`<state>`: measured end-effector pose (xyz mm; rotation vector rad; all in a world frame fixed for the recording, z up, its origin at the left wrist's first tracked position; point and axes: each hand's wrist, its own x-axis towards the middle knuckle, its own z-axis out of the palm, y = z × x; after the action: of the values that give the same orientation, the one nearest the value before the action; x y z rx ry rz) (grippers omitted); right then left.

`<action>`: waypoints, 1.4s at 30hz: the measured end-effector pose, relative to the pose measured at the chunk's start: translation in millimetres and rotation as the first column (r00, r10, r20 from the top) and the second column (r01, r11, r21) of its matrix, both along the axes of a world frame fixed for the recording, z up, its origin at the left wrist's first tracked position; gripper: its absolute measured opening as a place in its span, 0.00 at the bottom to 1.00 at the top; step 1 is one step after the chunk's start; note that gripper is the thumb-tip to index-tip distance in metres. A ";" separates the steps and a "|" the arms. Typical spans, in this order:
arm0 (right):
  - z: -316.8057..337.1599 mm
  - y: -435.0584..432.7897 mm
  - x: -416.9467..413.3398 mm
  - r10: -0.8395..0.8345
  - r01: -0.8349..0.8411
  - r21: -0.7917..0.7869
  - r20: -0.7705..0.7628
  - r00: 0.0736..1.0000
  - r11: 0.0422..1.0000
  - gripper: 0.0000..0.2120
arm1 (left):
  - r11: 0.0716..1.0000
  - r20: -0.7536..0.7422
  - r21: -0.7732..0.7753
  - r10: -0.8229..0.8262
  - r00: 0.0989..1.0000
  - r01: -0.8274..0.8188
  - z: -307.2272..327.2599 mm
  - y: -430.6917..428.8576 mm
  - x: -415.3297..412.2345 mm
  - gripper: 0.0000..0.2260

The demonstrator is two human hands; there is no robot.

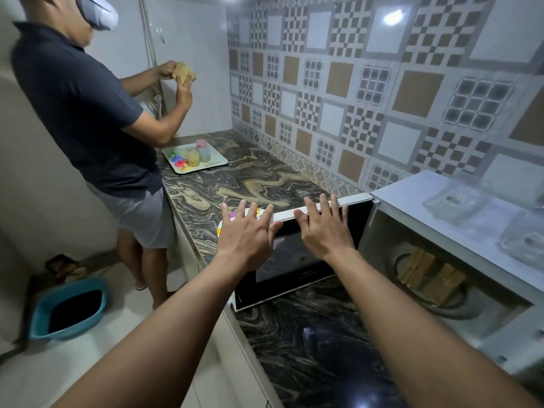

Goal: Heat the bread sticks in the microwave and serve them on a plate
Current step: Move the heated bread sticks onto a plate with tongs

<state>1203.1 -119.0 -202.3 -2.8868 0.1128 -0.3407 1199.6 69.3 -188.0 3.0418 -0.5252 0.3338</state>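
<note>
Bread sticks (428, 276) were seen on the turntable inside the microwave (441, 231), at 3 o'clock. Both the left hand (245, 231) and right hand (323, 228) were spread flat on the open door (294, 260), gripping nothing. If swung hard, the microwave could be jolted.

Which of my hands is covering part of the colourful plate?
Your left hand. It is spread above the plate, hiding most of it, while your right hand is over the open microwave door instead.
</note>
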 end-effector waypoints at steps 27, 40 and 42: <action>61.2 126.5 47.7 -0.443 0.445 0.050 -0.036 0.896 0.894 0.31 | 0.910 -0.037 -0.101 -0.407 0.912 0.402 27.2 123.5 138.6 0.30; 65.1 154.5 163.7 -0.513 0.524 0.070 -0.135 0.848 0.849 0.33 | 0.907 -0.077 -0.135 -0.412 0.908 0.400 -3.9 132.8 253.5 0.27; 62.8 153.6 177.2 -0.523 0.536 0.067 -0.152 0.839 0.841 0.33 | 0.908 -0.098 -0.140 -0.410 0.907 0.395 -8.8 131.2 269.1 0.27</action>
<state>1380.3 34.7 -139.5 -2.7160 0.9393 -0.2273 1468.7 200.5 -196.8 2.7228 -1.0580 0.1455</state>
